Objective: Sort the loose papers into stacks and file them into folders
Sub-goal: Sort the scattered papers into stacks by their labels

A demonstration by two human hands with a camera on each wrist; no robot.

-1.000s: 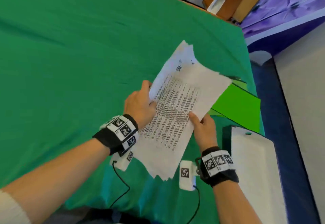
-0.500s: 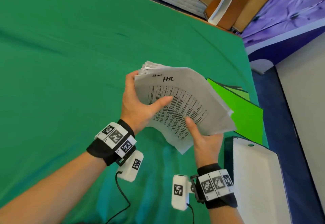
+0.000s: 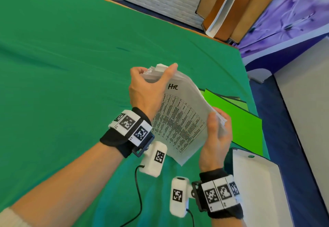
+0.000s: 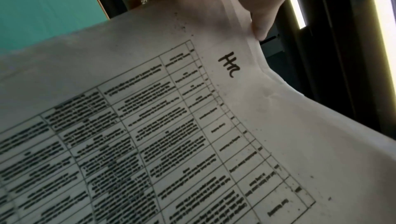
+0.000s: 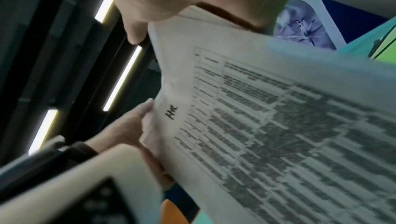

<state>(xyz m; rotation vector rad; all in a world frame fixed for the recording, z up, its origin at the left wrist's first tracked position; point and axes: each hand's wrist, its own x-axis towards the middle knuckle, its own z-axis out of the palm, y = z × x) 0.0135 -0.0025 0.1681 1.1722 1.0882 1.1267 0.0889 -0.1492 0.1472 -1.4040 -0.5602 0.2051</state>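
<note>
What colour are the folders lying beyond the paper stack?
Bright lime green folders, on the darker green table cloth; clearest in the head view.

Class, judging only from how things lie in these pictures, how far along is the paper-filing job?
Done: the loose sheets are gathered into one paper stack, top sheet marked "HR". In hand: the left hand and right hand both grip it above the table. Left: no separate stacks show, and nothing is filed in the green folders yet.

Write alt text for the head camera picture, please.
Two hands hold a stack of papers above a green table: the left hand grips its top edge, the right hand its side. The top sheet shows a printed table and handwritten "HR"; green folders lie behind.
</note>
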